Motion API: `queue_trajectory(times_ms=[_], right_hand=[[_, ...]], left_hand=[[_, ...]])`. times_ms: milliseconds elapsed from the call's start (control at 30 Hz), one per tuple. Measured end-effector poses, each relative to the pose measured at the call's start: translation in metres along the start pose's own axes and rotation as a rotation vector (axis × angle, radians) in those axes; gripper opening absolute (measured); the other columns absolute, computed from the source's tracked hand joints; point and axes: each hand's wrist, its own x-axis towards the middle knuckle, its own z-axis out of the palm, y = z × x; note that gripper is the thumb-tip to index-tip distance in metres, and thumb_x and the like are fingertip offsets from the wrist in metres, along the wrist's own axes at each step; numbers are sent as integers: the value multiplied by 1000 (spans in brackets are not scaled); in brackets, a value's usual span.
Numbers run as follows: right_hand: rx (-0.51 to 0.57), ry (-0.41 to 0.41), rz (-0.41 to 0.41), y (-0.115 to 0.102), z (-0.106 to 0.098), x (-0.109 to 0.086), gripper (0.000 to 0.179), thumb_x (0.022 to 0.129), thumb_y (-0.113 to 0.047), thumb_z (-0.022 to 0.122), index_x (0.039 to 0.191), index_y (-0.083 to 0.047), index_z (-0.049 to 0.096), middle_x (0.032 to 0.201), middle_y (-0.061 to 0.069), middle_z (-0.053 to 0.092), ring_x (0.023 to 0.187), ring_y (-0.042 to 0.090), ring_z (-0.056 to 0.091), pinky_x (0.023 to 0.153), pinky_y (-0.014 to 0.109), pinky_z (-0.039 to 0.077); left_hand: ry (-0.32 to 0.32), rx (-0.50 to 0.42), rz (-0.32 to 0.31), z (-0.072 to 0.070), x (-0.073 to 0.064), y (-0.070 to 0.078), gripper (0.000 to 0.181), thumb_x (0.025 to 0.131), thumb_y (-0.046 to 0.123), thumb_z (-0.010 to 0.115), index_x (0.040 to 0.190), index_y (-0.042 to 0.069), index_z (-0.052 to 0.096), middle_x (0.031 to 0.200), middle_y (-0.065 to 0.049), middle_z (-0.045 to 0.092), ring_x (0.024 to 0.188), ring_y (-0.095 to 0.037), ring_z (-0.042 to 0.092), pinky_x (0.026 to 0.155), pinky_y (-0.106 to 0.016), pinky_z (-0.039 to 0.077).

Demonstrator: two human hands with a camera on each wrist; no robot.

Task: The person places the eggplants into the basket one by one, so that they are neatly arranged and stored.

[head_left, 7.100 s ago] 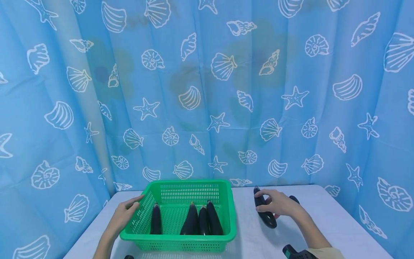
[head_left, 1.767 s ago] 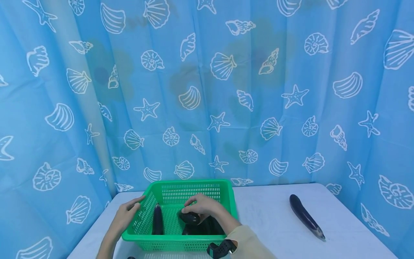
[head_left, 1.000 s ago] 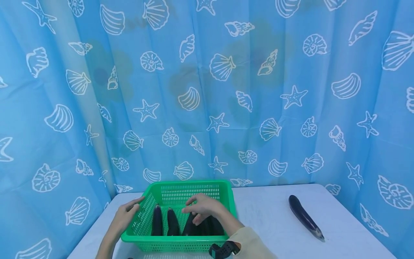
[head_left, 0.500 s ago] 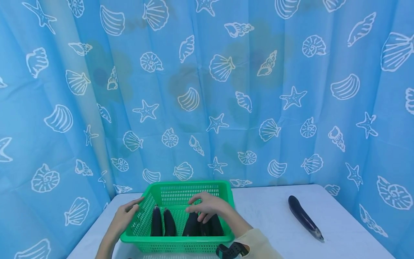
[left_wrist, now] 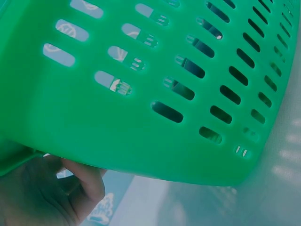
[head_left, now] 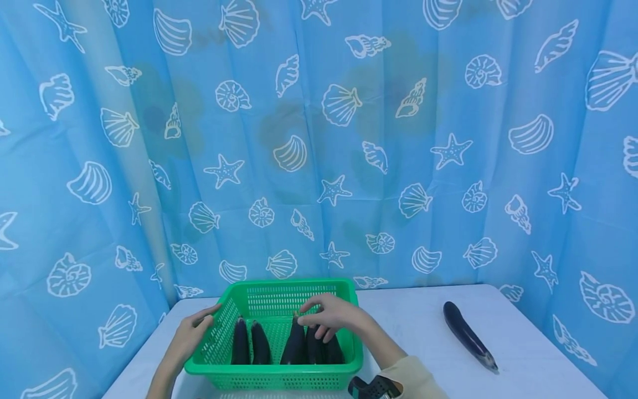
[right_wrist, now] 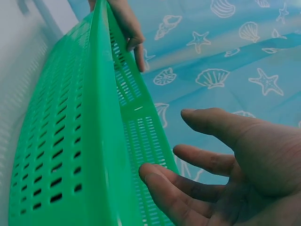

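Observation:
In the head view, a green plastic basket [head_left: 274, 368] with slotted walls holds several dark eggplants. Two of them, a far-left eggplant [head_left: 240, 342] and the eggplant [head_left: 261, 343] beside it, lie apart from a right-hand group. My left hand [head_left: 190, 331] grips the basket's left rim; the left wrist view shows curled fingers [left_wrist: 87, 186] at that rim. Over the right-hand group hovers my right hand [head_left: 333, 315], fingers loosely bent and holding nothing, partly hiding these eggplants. The right wrist view shows its fingers spread apart, near the basket wall.
One more eggplant [head_left: 468, 335] lies on the white tabletop [head_left: 408, 332], to the right of the basket. A blue curtain [head_left: 319, 166] printed with white shells hangs behind and along both sides of the table.
My right hand took an eggplant from the table, set it in the basket beside the far-left one and let go. It has since drifted right, while the left hand stays at the rim.

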Motion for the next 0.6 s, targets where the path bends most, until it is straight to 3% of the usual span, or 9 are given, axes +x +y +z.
queue_trajectory(times_ms=[267, 600], right_hand=[[-25, 14, -56, 4, -13, -11, 39, 93, -31, 67, 127, -12, 63, 98, 7, 72, 78, 35, 71, 64, 43, 59], [-36, 59, -75, 23, -39, -30, 45, 94, -35, 65, 131, -9, 60, 103, 10, 69, 79, 29, 71, 63, 38, 59]], left_hand=[[1, 2, -2, 0, 0, -1, 48, 99, 24, 41, 146, 13, 48, 148, -26, 45, 130, -48, 48, 103, -62, 39], [-6, -10, 18, -2, -1, 0, 47, 102, 26, 41, 146, 14, 48, 149, -25, 45, 134, -48, 43, 106, -63, 36]])
